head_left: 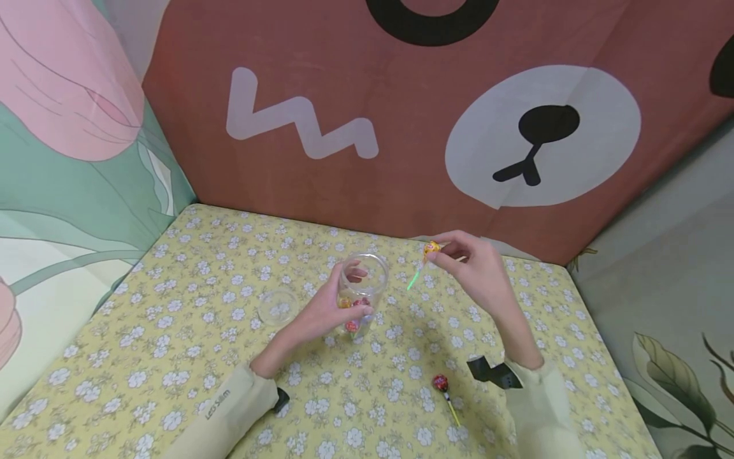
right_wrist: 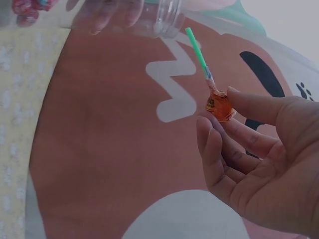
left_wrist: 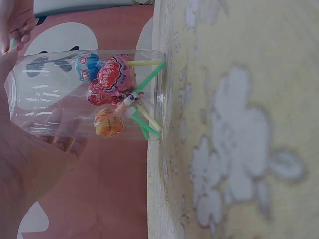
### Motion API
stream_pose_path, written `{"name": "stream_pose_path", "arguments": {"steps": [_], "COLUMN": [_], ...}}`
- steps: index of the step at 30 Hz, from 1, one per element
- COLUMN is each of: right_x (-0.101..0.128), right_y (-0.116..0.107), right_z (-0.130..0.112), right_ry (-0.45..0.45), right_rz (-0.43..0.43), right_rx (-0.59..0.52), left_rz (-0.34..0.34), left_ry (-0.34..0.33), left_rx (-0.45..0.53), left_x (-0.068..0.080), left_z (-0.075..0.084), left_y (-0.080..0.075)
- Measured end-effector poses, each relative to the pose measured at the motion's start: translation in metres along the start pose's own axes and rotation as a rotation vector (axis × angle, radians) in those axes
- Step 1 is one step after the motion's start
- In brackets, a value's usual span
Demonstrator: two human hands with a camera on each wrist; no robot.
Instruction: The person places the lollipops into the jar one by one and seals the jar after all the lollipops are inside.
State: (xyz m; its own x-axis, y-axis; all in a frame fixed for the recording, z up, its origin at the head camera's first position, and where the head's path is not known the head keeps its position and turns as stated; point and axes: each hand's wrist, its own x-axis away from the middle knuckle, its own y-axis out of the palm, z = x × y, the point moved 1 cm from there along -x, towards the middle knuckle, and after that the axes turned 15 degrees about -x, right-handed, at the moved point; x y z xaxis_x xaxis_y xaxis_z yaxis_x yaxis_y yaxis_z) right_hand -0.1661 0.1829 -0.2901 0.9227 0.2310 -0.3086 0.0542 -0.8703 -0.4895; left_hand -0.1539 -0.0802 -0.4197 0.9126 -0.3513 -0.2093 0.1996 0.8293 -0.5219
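Observation:
My left hand (head_left: 323, 309) grips a clear jar (head_left: 364, 280) round its side, the thumb across the front. Through the jar's wall several wrapped lollipops (left_wrist: 115, 75) show, pink, blue, red and orange, their green and yellow sticks toward the bottom. To the right of the jar, my right hand (head_left: 478, 264) pinches an orange-wrapped lollipop (right_wrist: 220, 106) by its candy head. Its green stick (right_wrist: 196, 47) points down toward the table in the head view. In the right wrist view the stick's tip is close to the jar's open rim (right_wrist: 168, 17).
A red-wrapped lollipop (head_left: 440, 382) with a yellow stick lies on the floral tablecloth (head_left: 355, 408), near the right forearm. Left of the jar lies a round clear lid (head_left: 278, 307). Behind the table hangs a brown cloth (head_left: 321, 191) with a bear's face.

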Motion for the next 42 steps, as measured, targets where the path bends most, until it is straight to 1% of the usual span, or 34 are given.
{"name": "stream_pose_path", "arguments": {"steps": [10, 15, 22, 30, 36, 39, 42], "right_x": [-0.009, -0.013, -0.018, -0.02, -0.02, -0.02, -0.019], "right_y": [0.01, 0.016, 0.026, 0.034, 0.039, 0.041, 0.043], "right_z": [-0.018, -0.024, -0.031, -0.036, -0.038, -0.038, -0.038], "right_ry": [-0.097, -0.122, -0.126, -0.111, -0.107, -0.107, -0.098], "right_rz": [0.042, 0.048, 0.044, 0.031, 0.019, 0.006, -0.029], "right_rx": [-0.044, -0.082, -0.106, -0.107, -0.134, -0.134, -0.119], "left_rz": [0.003, -0.001, -0.009, -0.016, -0.022, -0.024, -0.026], "left_ry": [0.01, 0.01, 0.004, 0.001, 0.012, 0.012, 0.014], "left_rx": [0.01, 0.015, 0.017, 0.034, 0.042, 0.046, 0.049], "left_x": [0.0, 0.0, -0.001, -0.001, 0.0, 0.0, 0.0], "left_z": [-0.001, -0.002, -0.004, -0.002, -0.003, -0.002, -0.002], "left_y": [0.0, 0.0, 0.0, -0.001, -0.001, -0.002, -0.002]}}
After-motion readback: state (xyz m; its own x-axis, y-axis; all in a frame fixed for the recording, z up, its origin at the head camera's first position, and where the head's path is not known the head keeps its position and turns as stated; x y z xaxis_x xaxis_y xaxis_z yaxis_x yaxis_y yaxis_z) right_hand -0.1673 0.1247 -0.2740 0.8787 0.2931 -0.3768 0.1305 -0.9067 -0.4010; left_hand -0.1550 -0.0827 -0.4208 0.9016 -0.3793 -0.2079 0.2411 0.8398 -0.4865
